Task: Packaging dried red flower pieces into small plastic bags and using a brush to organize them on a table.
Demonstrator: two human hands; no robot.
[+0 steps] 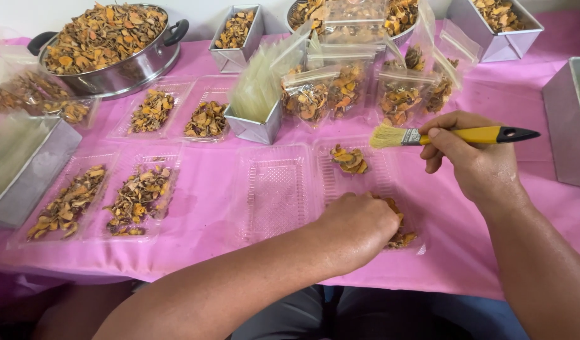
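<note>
Two hands: left hand (359, 228) fisted on dried chips (400, 238) near table edge; right hand (472, 160) clamps brush (453, 135).

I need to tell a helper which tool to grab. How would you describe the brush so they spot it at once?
On the pink tablecloth, look right of centre, above the clear plastic clamshell tray. The right hand holds a flat paintbrush there: pale bristles, metal band, yellow handle with a black tip, the only tool among dried orange chips.
</note>
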